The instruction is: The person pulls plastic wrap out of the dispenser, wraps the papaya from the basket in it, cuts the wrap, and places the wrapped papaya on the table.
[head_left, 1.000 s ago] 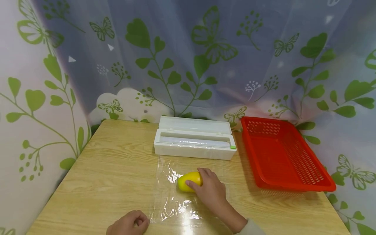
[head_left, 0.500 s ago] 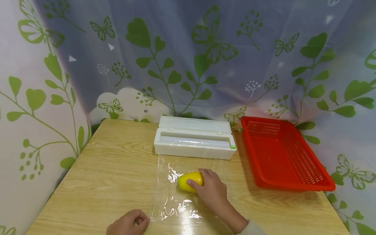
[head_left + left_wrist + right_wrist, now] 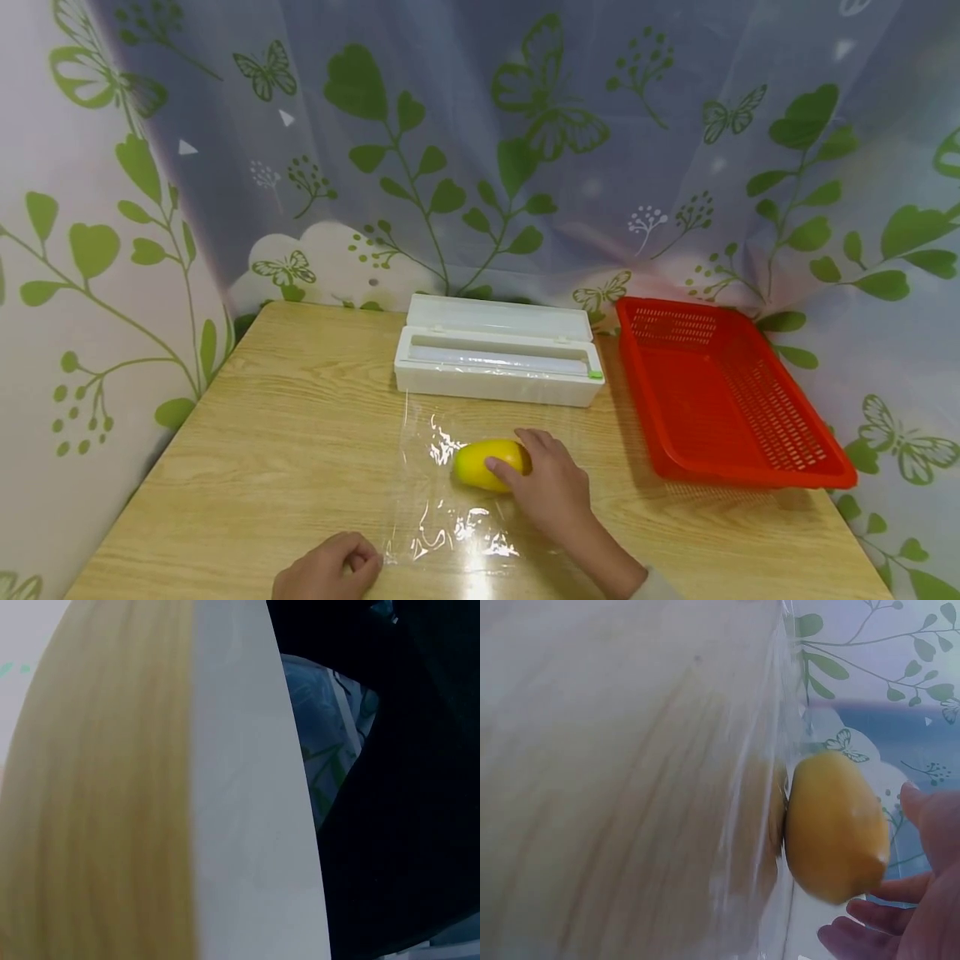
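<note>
A yellow mango (image 3: 487, 465) with a greenish end lies on a sheet of clear plastic wrap (image 3: 438, 529) in the head view. My right hand (image 3: 555, 487) is at its right end, and the right wrist view shows the thumb (image 3: 930, 814) and fingers spread apart beside the mango (image 3: 836, 829). At the near left corner of the wrap, my left hand (image 3: 327, 568) rests on the table with curled fingers, pinching the film's edge. The wrap runs out of a white dispenser box (image 3: 495, 387), its lid raised and a roll inside.
A red plastic basket (image 3: 652, 400) stands on the right of the wooden table (image 3: 300, 417). A patterned curtain (image 3: 450, 125) hangs behind and at the sides. The left wrist view shows the table's pale edge (image 3: 251, 787) and dark clothing (image 3: 405, 825).
My right hand has slid a little to the right, off the mango, uncovering more of its right end. The mango and left hand stay about where they were.
</note>
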`<state>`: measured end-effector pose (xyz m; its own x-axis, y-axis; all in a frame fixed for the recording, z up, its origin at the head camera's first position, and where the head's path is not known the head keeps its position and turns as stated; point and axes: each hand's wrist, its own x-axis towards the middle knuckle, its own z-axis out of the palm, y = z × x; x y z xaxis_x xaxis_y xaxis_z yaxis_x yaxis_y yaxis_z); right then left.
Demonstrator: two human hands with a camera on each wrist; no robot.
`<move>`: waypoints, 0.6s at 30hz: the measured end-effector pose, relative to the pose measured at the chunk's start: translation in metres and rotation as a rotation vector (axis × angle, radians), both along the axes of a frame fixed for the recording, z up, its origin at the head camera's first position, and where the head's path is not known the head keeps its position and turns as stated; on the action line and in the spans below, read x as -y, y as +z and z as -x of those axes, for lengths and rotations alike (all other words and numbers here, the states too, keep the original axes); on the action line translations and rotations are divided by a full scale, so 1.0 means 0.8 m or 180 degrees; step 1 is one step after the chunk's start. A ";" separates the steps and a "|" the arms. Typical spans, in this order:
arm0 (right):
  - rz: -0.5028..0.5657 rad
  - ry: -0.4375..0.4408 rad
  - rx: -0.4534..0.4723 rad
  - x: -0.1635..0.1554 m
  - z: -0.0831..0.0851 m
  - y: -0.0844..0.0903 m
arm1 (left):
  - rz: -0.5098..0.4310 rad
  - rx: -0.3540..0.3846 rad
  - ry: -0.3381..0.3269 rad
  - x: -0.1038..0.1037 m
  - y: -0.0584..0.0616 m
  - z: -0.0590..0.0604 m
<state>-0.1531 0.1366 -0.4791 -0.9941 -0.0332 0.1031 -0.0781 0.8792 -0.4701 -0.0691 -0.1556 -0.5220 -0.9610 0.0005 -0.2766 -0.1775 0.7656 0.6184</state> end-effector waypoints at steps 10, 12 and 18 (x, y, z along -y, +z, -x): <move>-0.0061 0.0052 0.0131 -0.058 -0.044 0.004 | 0.0023 0.0137 0.0004 -0.001 -0.002 0.001; -0.0056 0.0147 0.0158 -0.073 -0.055 0.004 | 0.0003 0.0148 -0.0006 -0.001 -0.002 0.001; -0.0173 0.0632 0.0243 -0.120 -0.077 -0.004 | -0.0038 0.0139 -0.0046 0.000 0.000 0.003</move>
<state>-0.0919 0.2328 -0.4821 -0.9723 -0.2326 0.0207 -0.2184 0.8742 -0.4337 -0.0714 -0.1557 -0.5224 -0.9479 0.0178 -0.3182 -0.1936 0.7609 0.6193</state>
